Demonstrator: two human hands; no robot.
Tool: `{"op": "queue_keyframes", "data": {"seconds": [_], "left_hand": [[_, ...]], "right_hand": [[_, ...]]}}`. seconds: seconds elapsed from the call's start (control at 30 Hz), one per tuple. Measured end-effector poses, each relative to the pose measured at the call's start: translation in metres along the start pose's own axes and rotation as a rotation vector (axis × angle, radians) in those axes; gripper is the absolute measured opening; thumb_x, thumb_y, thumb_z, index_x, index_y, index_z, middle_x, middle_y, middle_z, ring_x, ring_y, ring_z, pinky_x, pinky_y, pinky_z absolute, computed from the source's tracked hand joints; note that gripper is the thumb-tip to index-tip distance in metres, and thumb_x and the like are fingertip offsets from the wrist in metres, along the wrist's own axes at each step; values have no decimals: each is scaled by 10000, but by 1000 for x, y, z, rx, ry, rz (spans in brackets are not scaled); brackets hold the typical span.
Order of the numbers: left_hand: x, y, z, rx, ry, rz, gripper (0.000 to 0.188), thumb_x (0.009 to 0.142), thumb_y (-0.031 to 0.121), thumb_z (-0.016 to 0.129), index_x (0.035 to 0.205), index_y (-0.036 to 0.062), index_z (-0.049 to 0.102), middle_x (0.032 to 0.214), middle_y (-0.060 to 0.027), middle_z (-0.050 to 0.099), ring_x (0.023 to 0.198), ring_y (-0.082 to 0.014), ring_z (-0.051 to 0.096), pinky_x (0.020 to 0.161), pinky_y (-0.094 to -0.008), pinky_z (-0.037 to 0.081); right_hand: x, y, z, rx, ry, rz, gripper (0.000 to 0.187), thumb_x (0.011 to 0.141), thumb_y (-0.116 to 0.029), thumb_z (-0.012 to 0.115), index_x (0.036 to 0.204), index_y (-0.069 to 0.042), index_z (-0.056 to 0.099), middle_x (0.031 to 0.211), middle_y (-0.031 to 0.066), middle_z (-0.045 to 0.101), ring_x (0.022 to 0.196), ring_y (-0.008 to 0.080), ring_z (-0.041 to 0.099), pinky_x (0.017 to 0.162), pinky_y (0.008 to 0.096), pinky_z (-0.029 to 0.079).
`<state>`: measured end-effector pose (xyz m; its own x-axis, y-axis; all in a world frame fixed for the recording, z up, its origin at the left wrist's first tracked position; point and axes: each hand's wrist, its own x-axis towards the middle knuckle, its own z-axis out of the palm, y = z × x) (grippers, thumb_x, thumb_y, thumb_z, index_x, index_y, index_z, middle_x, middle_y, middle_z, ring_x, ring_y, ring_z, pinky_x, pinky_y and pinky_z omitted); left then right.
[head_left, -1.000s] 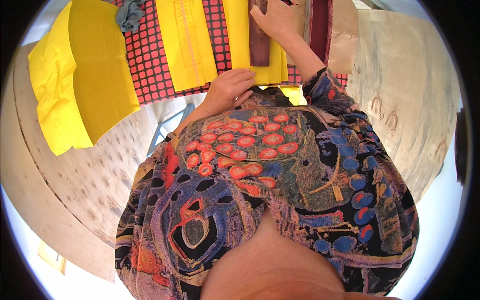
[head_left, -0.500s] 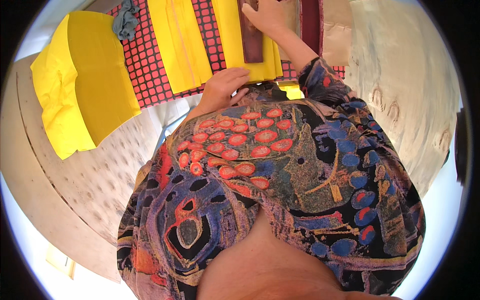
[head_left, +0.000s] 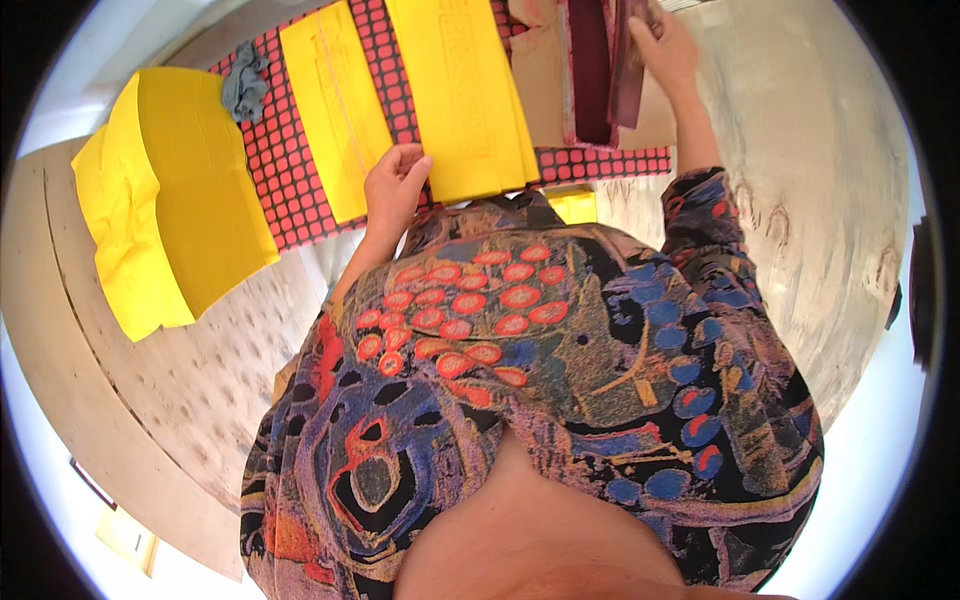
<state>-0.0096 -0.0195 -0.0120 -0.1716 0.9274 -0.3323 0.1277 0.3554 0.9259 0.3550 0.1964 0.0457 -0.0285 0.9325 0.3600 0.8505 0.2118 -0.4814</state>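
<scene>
Nearest is a loose garment (head_left: 520, 330) in mottled cloth, dark with blue patches and rows of red ovals. Beyond it the left hand (head_left: 396, 195) lies at the lower corner of a yellow strip (head_left: 340, 120); its grip is slightly apart, with thumb and curled fingers around nothing visible. I cannot tell whether the thumb touches the yellow stack (head_left: 465, 110) just beside it.

The stack is of flat, smooth sheets, their right edges not quite flush, with a faint rectangular imprint on top. Strip and stack both run lengthwise away from the person, leaning a little to the left; the strip carries a pale line along its middle. They lie on a counter covered by a black cloth (head_left: 610, 163) patterned with red rounded squares. To the left, a creased yellow sheet (head_left: 200, 200) bends over the counter's side, near a crumpled grey rag (head_left: 245, 85).

On the right, a long, narrow maroon tray (head_left: 590, 142) with raised walls sits on wrinkled brown paper (head_left: 540, 80). Along its right wall is a dark maroon block (head_left: 628, 90), slim, straight-edged and flat-faced, its long axis nearly parallel to the tray and one end toward the person. Farthest, the right hand (head_left: 672, 55) has its grip clamped on the block's upper part.
</scene>
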Motion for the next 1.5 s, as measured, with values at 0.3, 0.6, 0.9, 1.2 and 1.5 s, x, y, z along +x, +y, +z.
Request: {"op": "queue_keyframes", "data": {"seconds": [0.3, 0.6, 0.9, 1.2, 1.5], "left_hand": [[8, -4, 0, -32, 16, -47, 181, 857, 157, 718, 888, -3, 639, 784, -24, 667, 688, -79, 601, 622, -236, 493], [18, -2, -2, -24, -126, -153, 186, 836, 184, 738, 830, 31, 632, 709, 2, 634, 615, -60, 552, 554, -210, 433], [14, 23, -5, -579, -196, -393, 189, 887, 139, 659, 1010, -1, 629, 921, -70, 681, 792, -136, 656, 714, -262, 530], [19, 21, 5, -537, -320, -373, 336, 924, 112, 609, 1218, -44, 560, 1153, -126, 659, 1025, -207, 654, 900, -327, 521], [18, 31, -13, -811, -508, -410, 414, 939, 144, 607, 1294, -43, 502, 1228, -126, 628, 1089, -206, 637, 942, -338, 515]], "right_hand": [[-22, 16, 56, -230, -152, 48, 460, 834, -442, 621, 1002, -14, 623, 938, 205, 679, 890, 393, 646, 802, 479, 497], [-32, -3, 56, -244, -217, 171, 515, 820, -528, 653, 1040, -64, 611, 902, 154, 677, 849, 358, 653, 753, 466, 507], [-73, -77, 47, 319, -267, 134, 403, 818, -411, 713, 948, -40, 627, 785, 110, 660, 730, 234, 647, 675, 368, 505], [-98, -96, 74, 446, -465, 242, 382, 852, -399, 674, 905, -23, 635, 827, 93, 675, 784, 208, 653, 721, 341, 511], [-76, -123, 73, 1065, -773, 770, 405, 952, -346, 604, 1178, -10, 584, 1066, 61, 660, 971, 108, 624, 800, 248, 492]]}}
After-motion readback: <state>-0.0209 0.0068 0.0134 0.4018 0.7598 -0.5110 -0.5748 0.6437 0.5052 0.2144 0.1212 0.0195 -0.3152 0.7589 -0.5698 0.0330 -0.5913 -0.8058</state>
